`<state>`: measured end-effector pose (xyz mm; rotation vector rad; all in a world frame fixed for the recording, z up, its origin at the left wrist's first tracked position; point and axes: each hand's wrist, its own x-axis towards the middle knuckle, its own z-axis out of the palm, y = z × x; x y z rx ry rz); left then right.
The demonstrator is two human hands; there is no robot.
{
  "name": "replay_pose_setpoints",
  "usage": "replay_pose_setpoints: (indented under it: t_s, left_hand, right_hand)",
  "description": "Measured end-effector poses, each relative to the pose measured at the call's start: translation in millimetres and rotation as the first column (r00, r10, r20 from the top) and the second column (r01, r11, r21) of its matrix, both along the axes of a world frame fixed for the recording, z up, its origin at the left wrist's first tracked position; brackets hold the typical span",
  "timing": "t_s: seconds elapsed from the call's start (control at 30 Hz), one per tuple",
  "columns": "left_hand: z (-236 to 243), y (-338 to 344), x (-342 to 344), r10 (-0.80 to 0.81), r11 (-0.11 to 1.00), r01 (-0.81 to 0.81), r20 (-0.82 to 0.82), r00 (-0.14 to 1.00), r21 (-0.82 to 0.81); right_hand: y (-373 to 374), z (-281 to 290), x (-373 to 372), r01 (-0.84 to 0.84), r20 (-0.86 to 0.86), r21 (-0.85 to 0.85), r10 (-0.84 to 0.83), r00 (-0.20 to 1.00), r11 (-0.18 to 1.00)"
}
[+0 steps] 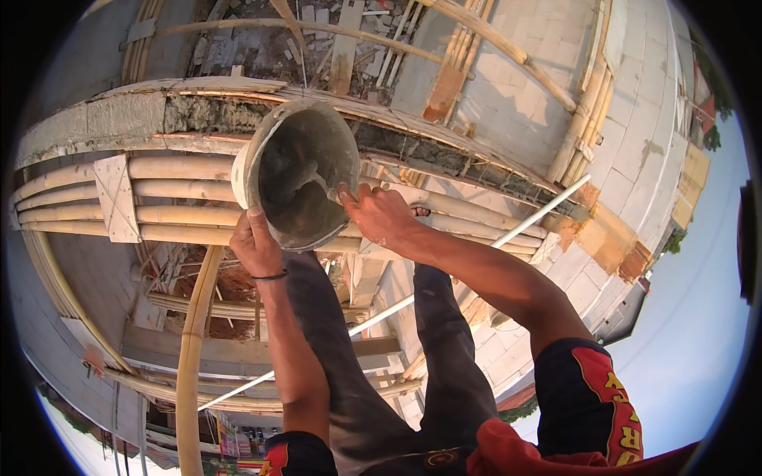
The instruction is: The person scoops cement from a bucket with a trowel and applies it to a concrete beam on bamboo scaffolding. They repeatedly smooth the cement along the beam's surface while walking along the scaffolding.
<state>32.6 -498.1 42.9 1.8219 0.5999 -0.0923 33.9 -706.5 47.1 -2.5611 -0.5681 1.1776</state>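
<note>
A round bucket (252, 151), grey and smeared with cement, is tilted so that its mouth faces me. My left hand (257, 244) grips its lower left rim, thumb laid over the edge. At the right rim, my right hand (379, 214) is closed round a tool that looks like a trowel. The dark end of its handle (421, 211) sticks out behind the fist, and a pale, mortar-coated neck (316, 176) reaches into the bucket. The blade is hard to make out against the grey inside.
Beneath the bucket run bundled bamboo poles (182, 190) beside a rough concrete beam (87, 127). A white pipe (548, 208) slants past my legs. An upright bamboo pole (194, 349) stands at left. A light block wall (627, 151) rises at right; rubble (317, 47) lies far below.
</note>
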Motion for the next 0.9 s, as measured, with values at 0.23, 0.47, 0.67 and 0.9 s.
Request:
replay_pose_setpoints:
  t_s: [0.23, 0.47, 0.67, 0.9]
  left_hand:
    - [9.7, -4.1, 4.5, -0.064, 0.994, 0.065, -0.011, 0.998, 0.083]
    - [14.4, -10.8, 7.9, -0.163, 0.975, 0.169, -0.051, 0.985, 0.141]
    - [32.1, 4.8, 7.1, -0.265, 0.960, 0.260, 0.033, 0.964, 0.106]
    - [26.9, 29.4, 8.8, -0.220, 0.974, 0.221, 0.020, 0.975, -0.044]
  right_hand:
    - [6.2, 0.6, 11.7, 0.038, 0.129, 0.003, -0.038, 0.991, 0.999]
    - [16.8, 11.0, 29.0, -0.027, 0.453, -0.078, 0.059, 0.890, 0.997]
    - [11.3, -3.0, 49.2, -0.126, 0.050, -0.068, 0.130, 0.990, 0.990]
    - [-25.4, -28.9, 33.2, 0.520, -0.719, 0.158, -0.263, 0.643, 0.839]
